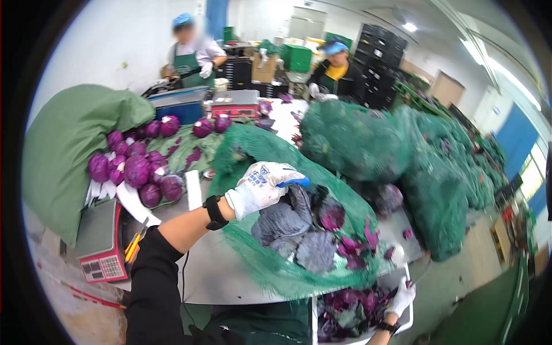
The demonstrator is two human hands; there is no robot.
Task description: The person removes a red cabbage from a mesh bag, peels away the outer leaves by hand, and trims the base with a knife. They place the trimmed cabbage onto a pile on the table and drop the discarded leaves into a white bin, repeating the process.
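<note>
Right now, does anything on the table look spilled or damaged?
Yes. Loose purple cabbage scraps lie scattered on the green net and table, torn from the heads. The left hand reaches into the net.

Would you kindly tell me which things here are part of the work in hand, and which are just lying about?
In hand:
left hand
open net sack
cabbage inside
right hand
crate of trimmings

Lying about:
scale
trimmed cabbage pile
full net sacks
</note>
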